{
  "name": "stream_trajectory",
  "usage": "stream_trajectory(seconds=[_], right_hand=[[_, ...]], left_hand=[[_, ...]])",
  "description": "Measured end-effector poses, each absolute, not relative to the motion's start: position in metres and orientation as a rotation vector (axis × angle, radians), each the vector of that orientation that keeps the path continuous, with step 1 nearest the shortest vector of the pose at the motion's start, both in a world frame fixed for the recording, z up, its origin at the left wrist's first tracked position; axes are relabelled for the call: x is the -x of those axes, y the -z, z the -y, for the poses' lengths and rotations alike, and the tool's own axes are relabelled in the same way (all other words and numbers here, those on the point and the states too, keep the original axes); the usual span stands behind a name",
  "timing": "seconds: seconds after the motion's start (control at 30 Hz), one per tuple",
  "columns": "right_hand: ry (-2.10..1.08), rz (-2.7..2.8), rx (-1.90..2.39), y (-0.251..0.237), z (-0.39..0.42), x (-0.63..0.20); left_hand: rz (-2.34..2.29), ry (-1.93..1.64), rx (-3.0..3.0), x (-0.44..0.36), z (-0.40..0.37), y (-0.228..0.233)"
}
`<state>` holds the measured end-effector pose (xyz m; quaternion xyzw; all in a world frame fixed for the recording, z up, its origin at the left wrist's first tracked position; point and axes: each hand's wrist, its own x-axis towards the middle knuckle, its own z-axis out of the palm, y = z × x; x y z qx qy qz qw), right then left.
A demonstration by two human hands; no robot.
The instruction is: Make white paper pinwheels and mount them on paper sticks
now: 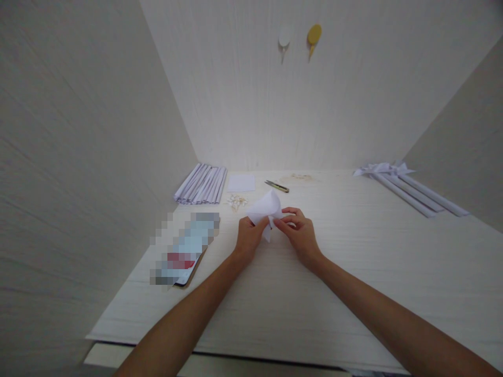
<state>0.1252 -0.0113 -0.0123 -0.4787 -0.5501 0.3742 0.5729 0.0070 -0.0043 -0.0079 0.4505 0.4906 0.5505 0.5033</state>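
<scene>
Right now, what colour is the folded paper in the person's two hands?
White. The folded paper sheet pinched between the left hand and right hand shows best in the head view.

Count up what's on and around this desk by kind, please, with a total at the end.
Folded white paper piece held in both hands: 1
Flat white paper sheet: 1
Bundles of rolled paper sticks: 2
Small cutter: 1
Wall hooks, white and yellow: 2
Blurred phone or tablet: 1
Total: 8

Counted two hands, left hand [248, 236] and right hand [302, 233], sharing one folded paper [265, 210]. Beyond them: one flat sheet [241, 183], one cutter [276, 186]. Far right of the hands, three long paper rolls [412, 191].
</scene>
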Motion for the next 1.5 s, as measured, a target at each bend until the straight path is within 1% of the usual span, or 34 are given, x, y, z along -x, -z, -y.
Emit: stream_trajectory(seconds=[0.57, 1.5], right_hand=[[-0.781, 1.263, 1.125, 0.0097, 0.013, -0.1251], [-0.787, 1.272, 1.115, 0.015, 0.0067, -0.1267]], left_hand=[[-1.194, -1.351, -1.074, -0.012, 0.0054, 0.0152], [-1.195, -1.325, -1.068, -0.0129, 0.0083, 0.0102]])
